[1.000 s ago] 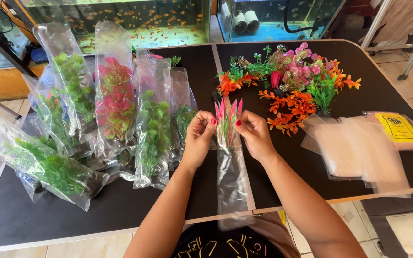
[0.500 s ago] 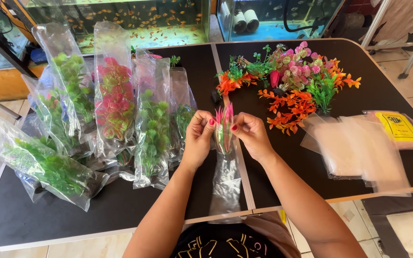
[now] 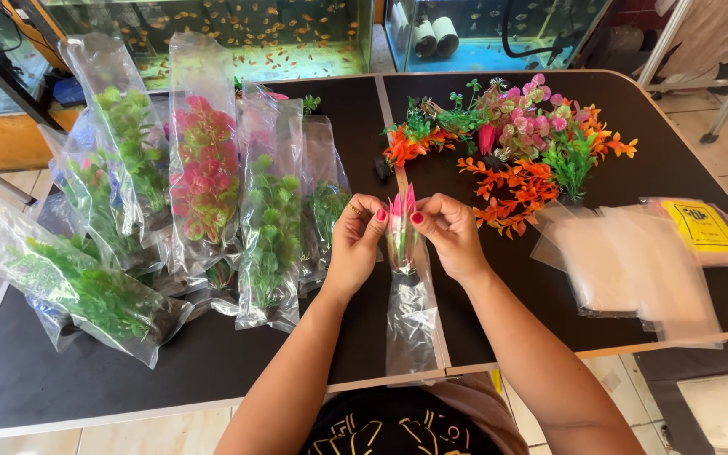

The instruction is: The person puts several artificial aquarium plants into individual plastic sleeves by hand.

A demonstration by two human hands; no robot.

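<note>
Both hands, left hand [image 3: 355, 240] and right hand [image 3: 448, 232], pinch the top of a thin clear bag [image 3: 410, 303] over the black bench [image 3: 212, 362]. A little pink plant [image 3: 401, 221] sticks out. Its leaves could catch and tear the bag, or the bag could slip.

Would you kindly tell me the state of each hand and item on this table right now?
left hand: pinching the bag mouth
right hand: pinching the bag mouth
clear plastic bag: held open, hanging down
pink plastic plant: partly inside the bag, tips sticking out
bagged plants: packed, piled left
loose plastic plants: unbagged, heaped
empty bags: stacked flat
</note>
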